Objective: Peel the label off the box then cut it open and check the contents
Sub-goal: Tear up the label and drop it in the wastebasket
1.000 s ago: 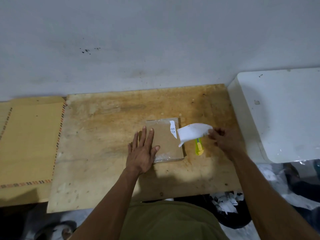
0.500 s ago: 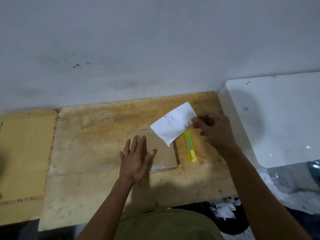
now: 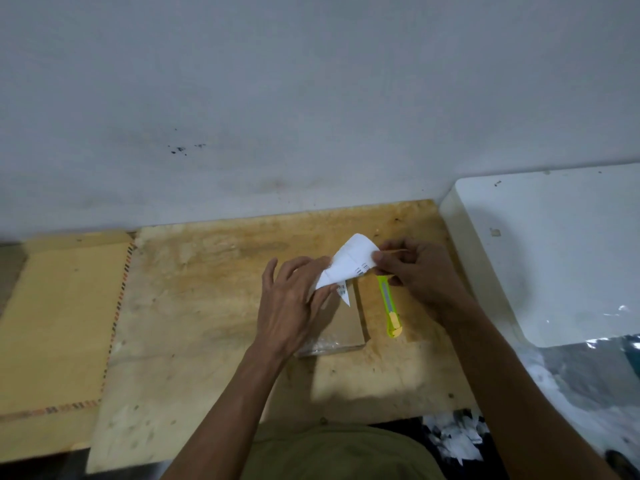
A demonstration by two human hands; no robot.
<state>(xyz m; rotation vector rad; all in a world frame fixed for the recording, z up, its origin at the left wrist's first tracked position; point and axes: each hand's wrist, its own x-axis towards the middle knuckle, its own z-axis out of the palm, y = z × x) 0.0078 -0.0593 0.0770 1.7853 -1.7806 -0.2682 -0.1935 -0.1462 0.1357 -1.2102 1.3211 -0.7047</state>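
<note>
A flat brown cardboard box (image 3: 346,327) wrapped in clear film lies on the worn wooden board (image 3: 207,306). A white printed label (image 3: 349,263) is off the box and held in the air above its far end. My right hand (image 3: 415,275) pinches the label's right edge. My left hand (image 3: 294,303) is raised over the box's left half, its fingers touching the label's lower left part. A small torn white scrap (image 3: 344,294) still sticks near the box's far right corner. A yellow-green utility knife (image 3: 389,306) lies just right of the box.
A white block (image 3: 554,254) stands at the right edge of the board. A yellow panel with a striped border (image 3: 62,323) lies to the left. A grey wall rises behind. Torn white paper scraps (image 3: 453,438) lie in a dark bin below the board's front edge.
My right hand has pulled the label fully off the box and lifted it. My left hand has risen from pressing flat on the box to touch the label.
</note>
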